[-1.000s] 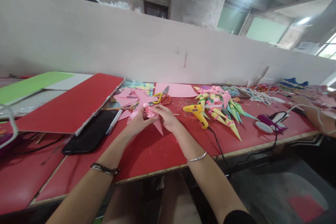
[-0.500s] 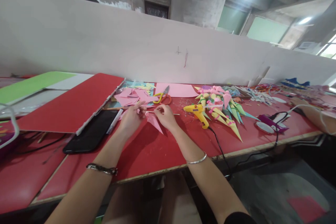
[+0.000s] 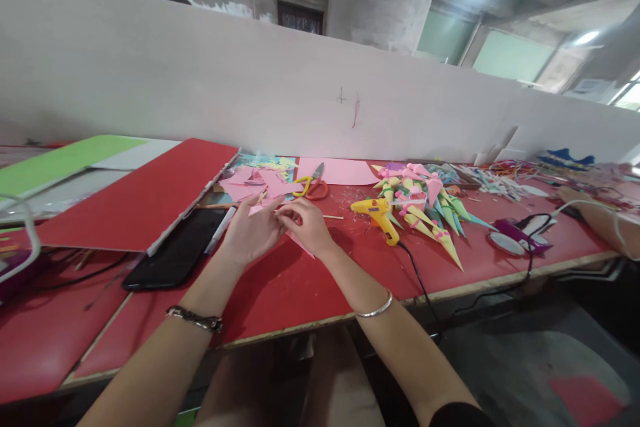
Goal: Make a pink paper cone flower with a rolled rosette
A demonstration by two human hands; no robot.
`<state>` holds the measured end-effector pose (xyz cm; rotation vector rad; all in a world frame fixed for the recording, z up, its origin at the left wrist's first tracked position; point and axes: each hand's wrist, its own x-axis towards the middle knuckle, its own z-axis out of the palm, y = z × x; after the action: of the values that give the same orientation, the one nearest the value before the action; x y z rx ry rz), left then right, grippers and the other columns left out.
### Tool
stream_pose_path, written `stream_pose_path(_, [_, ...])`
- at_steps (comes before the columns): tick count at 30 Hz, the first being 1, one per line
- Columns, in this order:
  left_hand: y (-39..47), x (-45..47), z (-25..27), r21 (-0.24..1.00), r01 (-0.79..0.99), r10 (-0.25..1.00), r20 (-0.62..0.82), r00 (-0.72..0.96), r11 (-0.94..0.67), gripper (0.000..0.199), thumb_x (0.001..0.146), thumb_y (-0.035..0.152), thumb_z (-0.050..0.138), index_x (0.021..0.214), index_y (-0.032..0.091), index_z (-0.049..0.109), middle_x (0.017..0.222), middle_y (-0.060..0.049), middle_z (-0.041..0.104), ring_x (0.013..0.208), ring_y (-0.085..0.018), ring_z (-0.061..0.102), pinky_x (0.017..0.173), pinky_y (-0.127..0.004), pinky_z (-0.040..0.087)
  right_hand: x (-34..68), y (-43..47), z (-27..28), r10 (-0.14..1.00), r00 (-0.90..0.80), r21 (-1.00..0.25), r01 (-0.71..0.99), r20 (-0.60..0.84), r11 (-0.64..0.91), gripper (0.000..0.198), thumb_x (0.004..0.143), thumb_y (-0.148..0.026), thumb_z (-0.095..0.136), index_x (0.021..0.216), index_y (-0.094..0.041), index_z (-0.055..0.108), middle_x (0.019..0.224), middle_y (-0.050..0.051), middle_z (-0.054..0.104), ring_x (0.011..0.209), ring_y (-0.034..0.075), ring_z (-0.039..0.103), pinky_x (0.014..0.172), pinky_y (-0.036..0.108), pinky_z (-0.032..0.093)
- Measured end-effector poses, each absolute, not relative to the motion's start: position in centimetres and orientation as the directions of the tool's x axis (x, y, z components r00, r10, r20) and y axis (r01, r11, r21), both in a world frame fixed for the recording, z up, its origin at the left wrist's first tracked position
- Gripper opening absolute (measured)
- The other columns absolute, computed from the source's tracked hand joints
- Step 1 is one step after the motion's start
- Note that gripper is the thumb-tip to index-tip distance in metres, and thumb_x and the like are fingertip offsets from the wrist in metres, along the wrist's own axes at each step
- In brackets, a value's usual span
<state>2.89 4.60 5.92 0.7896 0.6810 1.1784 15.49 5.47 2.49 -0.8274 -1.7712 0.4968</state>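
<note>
A piece of pink paper (image 3: 303, 245) sits between my two hands, its pointed lower end showing below the fingers. My right hand (image 3: 309, 225) pinches it with thumb and forefinger. A thin pale stick (image 3: 333, 217) pokes out to the right behind that hand; its other end is hidden. My left hand (image 3: 254, 232) is turned palm inward, fingers partly stretched and fingertips meeting the right hand's at the paper. Just beyond the hands lie pink paper scraps (image 3: 257, 181) and scissors (image 3: 311, 185) with yellow and orange handles.
To the right lie a yellow glue gun (image 3: 376, 215) with a black cord and a heap of paper cones (image 3: 430, 200). A black phone (image 3: 175, 257), a marker (image 3: 220, 230) and a red board (image 3: 150, 203) are at left. Another person's arm (image 3: 600, 220) rests far right.
My left hand has turned its palm inward, with its fingers stretching out more. Right fingers have moved slightly left along the paper, now covering more of it and the stick.
</note>
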Motion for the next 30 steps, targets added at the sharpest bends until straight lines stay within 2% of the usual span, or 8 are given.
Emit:
stream_pose_path(5, [4.3, 2.9, 6.4, 0.677, -0.636, 0.908, -0.118, 0.402, 0.369, 0.045, 0.082, 0.039, 0.026, 0.081, 0.011, 0.062, 0.067, -0.009, 0.064, 0.058, -0.015, 0.058, 0.059, -0.027, 0.050, 15.6, 5.2, 2.9, 0.699, -0.213, -0.615, 0.350, 0.682, 0.707, 0.010, 0.078, -0.017, 0.058, 0.074, -0.017, 0.067, 0.078, 0.003, 0.064, 0.076, 0.013, 0.058, 0.072, 0.024, 0.044])
stream_pose_path(9, [4.0, 3.0, 6.5, 0.642, -0.659, 0.898, -0.111, 0.426, 0.392, 0.049, 0.083, 0.043, 0.024, 0.083, 0.012, 0.061, 0.072, -0.010, 0.065, 0.060, -0.016, 0.059, 0.059, -0.028, 0.051, 15.7, 4.8, 3.1, 0.680, -0.244, -0.581, 0.373, 0.691, 0.724, 0.012, 0.079, -0.017, 0.058, 0.073, -0.018, 0.068, 0.079, 0.004, 0.067, 0.078, 0.014, 0.060, 0.073, 0.024, 0.045])
stream_pose_path(12, [4.1, 2.8, 6.5, 0.637, -0.678, 0.910, -0.095, 0.403, 0.367, 0.049, 0.081, 0.046, 0.026, 0.085, 0.012, 0.061, 0.080, -0.012, 0.066, 0.065, -0.017, 0.060, 0.060, -0.028, 0.051, 15.6, 4.7, 3.2, 0.687, -0.178, -0.603, 0.360, 0.705, 0.712, 0.015, 0.078, -0.020, 0.058, 0.067, -0.018, 0.067, 0.072, 0.003, 0.065, 0.072, 0.014, 0.059, 0.069, 0.023, 0.045])
stream_pose_path(15, [4.5, 2.6, 6.3, 0.706, -0.650, 0.942, -0.075, 0.328, 0.283, 0.040, 0.080, 0.042, 0.033, 0.088, 0.014, 0.061, 0.091, -0.010, 0.066, 0.074, -0.017, 0.061, 0.064, -0.029, 0.051, 15.5, 4.9, 3.1, 0.742, 0.005, -0.712, 0.285, 0.670, 0.642, 0.018, 0.078, -0.024, 0.058, 0.062, -0.017, 0.066, 0.068, 0.002, 0.063, 0.068, 0.014, 0.058, 0.066, 0.024, 0.046])
stream_pose_path(18, [5.1, 3.0, 5.6, 0.829, -0.521, 0.966, -0.086, 0.244, 0.205, 0.022, 0.078, 0.030, 0.046, 0.085, 0.016, 0.062, 0.083, -0.005, 0.066, 0.074, -0.014, 0.061, 0.068, -0.026, 0.049, 15.6, 5.4, 2.9, 0.784, 0.129, -0.793, 0.149, 0.608, 0.590, 0.013, 0.077, -0.022, 0.056, 0.072, -0.017, 0.067, 0.078, 0.004, 0.063, 0.077, 0.014, 0.059, 0.072, 0.024, 0.048])
stream_pose_path(22, [5.4, 3.8, 4.3, 0.910, -0.402, 0.987, -0.040, 0.155, 0.100, 0.004, 0.069, 0.017, 0.062, 0.071, 0.014, 0.063, 0.064, 0.000, 0.063, 0.060, -0.009, 0.057, 0.059, -0.018, 0.045, 15.7, 5.5, 2.8, 0.805, 0.030, -0.803, 0.111, 0.592, 0.586, 0.012, 0.074, -0.017, 0.056, 0.079, -0.018, 0.067, 0.084, 0.003, 0.060, 0.079, 0.013, 0.059, 0.071, 0.023, 0.049])
stream_pose_path(27, [5.2, 4.0, 3.5, 0.948, -0.317, 0.988, 0.025, 0.150, 0.025, 0.018, 0.062, 0.028, 0.071, 0.067, 0.012, 0.064, 0.054, 0.002, 0.059, 0.050, -0.008, 0.051, 0.054, -0.020, 0.043, 15.7, 5.1, 3.2, 0.750, -0.036, -0.710, 0.295, 0.661, 0.639, 0.010, 0.070, -0.010, 0.059, 0.074, -0.016, 0.066, 0.077, 0.002, 0.057, 0.077, 0.015, 0.055, 0.073, 0.025, 0.047])
stream_pose_path(30, [5.3, 3.8, 3.5, 0.954, -0.299, 0.985, 0.032, 0.171, 0.022, 0.023, 0.058, 0.032, 0.074, 0.065, 0.013, 0.064, 0.053, 0.002, 0.058, 0.048, -0.008, 0.050, 0.055, -0.021, 0.044, 15.7, 4.9, 3.4, 0.746, -0.050, -0.701, 0.308, 0.664, 0.644, 0.016, 0.070, -0.008, 0.057, 0.079, -0.016, 0.067, 0.078, 0.002, 0.056, 0.075, 0.014, 0.055, 0.070, 0.024, 0.046])
